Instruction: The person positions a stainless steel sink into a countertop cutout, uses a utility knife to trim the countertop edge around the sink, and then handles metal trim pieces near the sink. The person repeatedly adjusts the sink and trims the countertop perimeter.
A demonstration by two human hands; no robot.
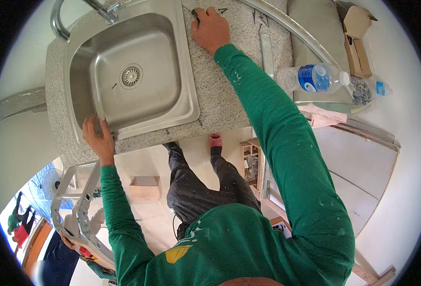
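Note:
A steel sink (136,102) is set in a speckled grey stone counter (224,102). My right hand (210,29) is closed at the counter beside the sink's far right corner. From its fingers pokes a dark-handled tool (195,15) with a thin tip toward the sink rim; its exact kind is mostly hidden. My left hand (98,139) rests at the near left edge of the sink, fingers apart and holding nothing. Beside the round drain (131,76) lies a small dark screw (114,86). Several similar dark screws (254,16) are scattered on the counter.
A curved faucet (60,21) rises behind the sink at far left. To the right are a metal strip (266,55), a long curved trim (310,40), a plastic bottle (315,77) and an opened cardboard box (358,52). A ladder (79,195) stands at left, near another person.

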